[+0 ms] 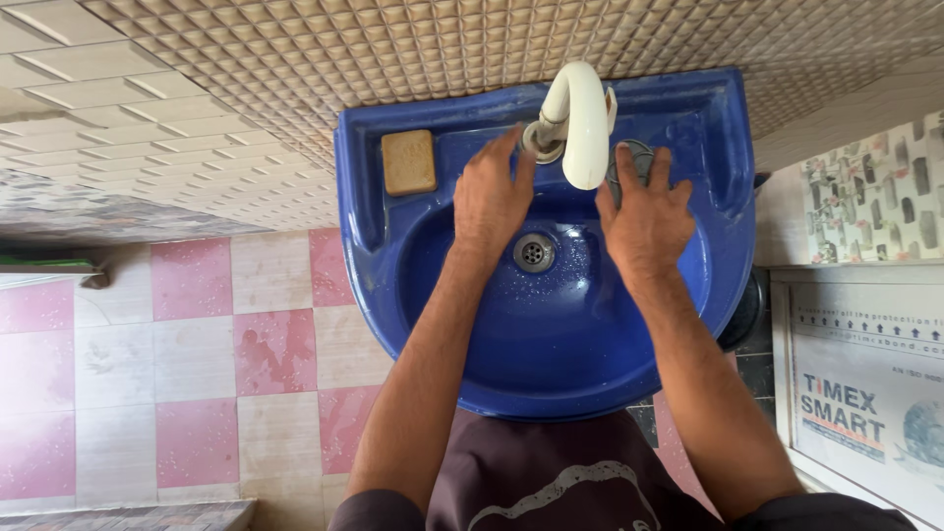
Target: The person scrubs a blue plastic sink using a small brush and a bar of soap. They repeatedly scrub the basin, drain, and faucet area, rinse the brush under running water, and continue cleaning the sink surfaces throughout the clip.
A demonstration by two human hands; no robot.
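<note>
Both of your hands reach over a blue sink (pixel 723 265): your left hand (pixel 492 197) lies open, fingertips at the base of the white tap (pixel 580 118), while your right hand (pixel 646 216) rests with fingers spread on a grey round object (pixel 634 157) on the far ledge, gripping nothing. A brown soap bar (pixel 408 162) sits on the far-left ledge. The drain (pixel 533 253) lies between your wrists, above a pink-and-white tiled floor (pixel 197 344).

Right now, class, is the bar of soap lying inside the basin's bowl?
No, the soap rests on the blue sink's back ledge, left of the white tap.
</note>
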